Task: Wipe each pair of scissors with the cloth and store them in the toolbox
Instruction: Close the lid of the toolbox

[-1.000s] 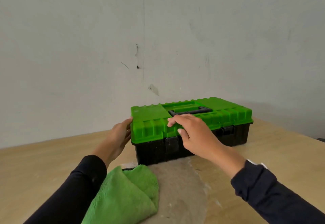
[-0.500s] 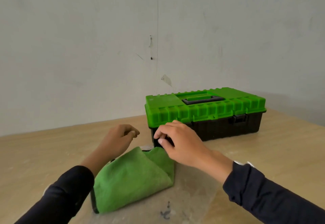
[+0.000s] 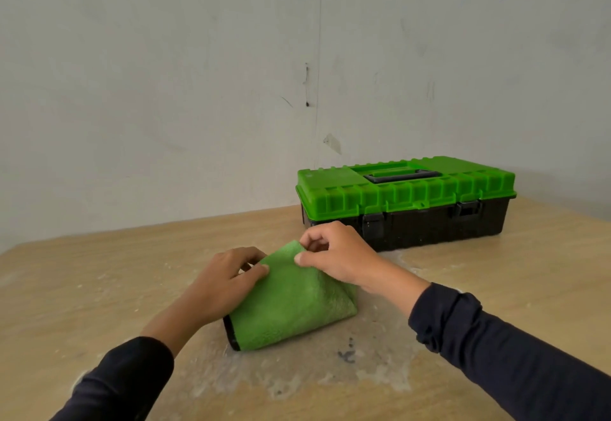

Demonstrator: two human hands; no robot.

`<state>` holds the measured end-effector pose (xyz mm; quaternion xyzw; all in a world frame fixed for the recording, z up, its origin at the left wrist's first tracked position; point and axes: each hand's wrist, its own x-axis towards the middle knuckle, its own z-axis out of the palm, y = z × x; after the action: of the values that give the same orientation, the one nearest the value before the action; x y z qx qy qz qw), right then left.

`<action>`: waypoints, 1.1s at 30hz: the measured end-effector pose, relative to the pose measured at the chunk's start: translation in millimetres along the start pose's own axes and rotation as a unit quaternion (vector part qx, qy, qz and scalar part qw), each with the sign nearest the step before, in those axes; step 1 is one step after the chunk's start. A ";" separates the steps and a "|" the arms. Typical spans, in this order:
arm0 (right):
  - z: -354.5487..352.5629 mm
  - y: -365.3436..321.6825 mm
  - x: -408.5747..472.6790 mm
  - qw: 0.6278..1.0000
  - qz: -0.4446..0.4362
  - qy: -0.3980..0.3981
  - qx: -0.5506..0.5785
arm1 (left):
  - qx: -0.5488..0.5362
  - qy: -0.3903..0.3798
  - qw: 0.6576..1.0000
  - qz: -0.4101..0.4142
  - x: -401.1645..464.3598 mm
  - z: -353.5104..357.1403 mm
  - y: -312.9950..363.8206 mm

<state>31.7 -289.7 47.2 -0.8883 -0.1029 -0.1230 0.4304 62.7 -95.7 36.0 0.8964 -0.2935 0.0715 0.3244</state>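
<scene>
Left sleeve (image 3: 119,384): a dark long sleeve is entering from the lower left corner of the frame and is covering the forearm up to the wrist.
Left hand (image 3: 221,280): is resting at centre frame on the left edge of the cloth; the thumb and bent fingers are pinching the cloth's upper left edge.
Cloth (image 3: 291,301): a green microfibre cloth with a dark trimmed edge at its lower left is lying folded on the table at centre frame, between the two hands; its far corner is being lifted into a peak.
Table (image 3: 66,288): a light wooden tabletop is filling the lower half of the frame; a pale, worn patch is showing around and below the cloth.
Right hand (image 3: 337,255): is sitting just right of centre on the cloth's raised corner; the thumb and forefinger are pinching that corner, the other fingers are curling inward.
Right sleeve (image 3: 502,351): a dark long sleeve is running in from the lower right corner.
Toolbox (image 3: 406,202): a black box with a green lid and a dark carry handle is standing on the table in the right middle of the frame, beyond the right hand; the lid is lying shut and two black latches are showing on the front.
Scissors: cannot tell where they are.
</scene>
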 end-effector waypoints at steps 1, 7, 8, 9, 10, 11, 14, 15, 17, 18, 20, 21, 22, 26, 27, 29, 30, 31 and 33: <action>-2.7 -0.8 -2.4 0.999 0.008 0.001 0.037 | 0.000 -0.007 1.000 0.003 -0.4 -2.9 -0.6; -13.1 -3.8 -11.9 0.980 0.039 -0.001 0.196 | -0.043 -0.006 0.999 -0.021 -2.5 -10.6 -3.3; -14.5 -4.0 -12.7 0.978 0.038 -0.003 0.204 | -0.065 0.006 0.998 -0.023 -1.6 -10.0 -2.3; -16.4 -4.5 -13.6 0.977 0.035 -0.008 0.210 | -0.085 0.021 0.996 -0.024 -0.5 -9.4 -0.6; -18.7 -4.9 -14.6 0.976 0.030 -0.015 0.216 | -0.102 0.036 0.994 -0.022 1.1 -9.1 1.4; -21.3 -4.8 -15.5 0.976 0.024 -0.022 0.214 | -0.117 0.049 0.992 -0.018 3.1 -8.6 3.4; -26.6 1.6 -17.7 0.988 0.025 0.004 0.154 | -0.153 0.088 0.984 -0.014 12.3 -4.5 9.9; -26.8 6.0 -18.0 0.991 0.037 0.026 0.128 | -0.155 0.107 0.982 -0.017 15.9 -1.6 12.1; -24.2 14.9 -19.4 0.995 0.060 0.054 0.058 | -0.149 0.144 0.978 -0.021 21.5 6.3 14.1; -22.2 18.5 -20.3 0.996 0.067 0.052 0.012 | -0.138 0.151 0.979 -0.016 23.4 10.6 13.1; -18.1 22.7 -22.2 0.994 0.079 0.020 -0.077 | -0.091 0.138 0.986 -0.002 24.5 19.0 7.9; -16.6 23.1 -23.2 0.990 0.081 0.007 -0.117 | -0.064 0.124 0.990 0.001 24.1 22.0 4.8; -15.8 23.0 -24.0 0.986 0.083 0.002 -0.148 | -0.039 0.113 0.993 0.005 23.1 24.2 2.0; -15.3 18.3 -28.9 0.978 0.105 0.023 -0.180 | 0.033 0.057 0.996 0.055 15.7 26.3 0.6; -13.8 17.0 -30.0 0.977 0.108 0.022 -0.183 | 0.046 0.034 0.996 0.074 12.7 25.9 2.1; -8.0 13.9 -31.3 0.977 0.102 0.024 -0.187 | 0.078 -0.009 0.992 0.096 6.5 23.7 2.4; -4.4 12.2 -30.8 0.978 0.092 0.029 -0.183 | 0.093 -0.020 0.990 0.100 3.3 21.6 1.2; -0.2 10.6 -29.4 0.981 0.079 0.035 -0.175 | 0.106 -0.024 0.989 0.099 -0.7 18.4 -1.5; 9.5 7.1 -23.5 0.984 0.052 0.043 -0.163 | 0.131 -0.021 0.987 0.090 -9.1 11.2 -9.7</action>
<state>12.7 -288.3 29.0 -0.9444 -0.0161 -0.1539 0.2902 60.1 -92.4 19.1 0.9025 -0.3678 0.1190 0.1899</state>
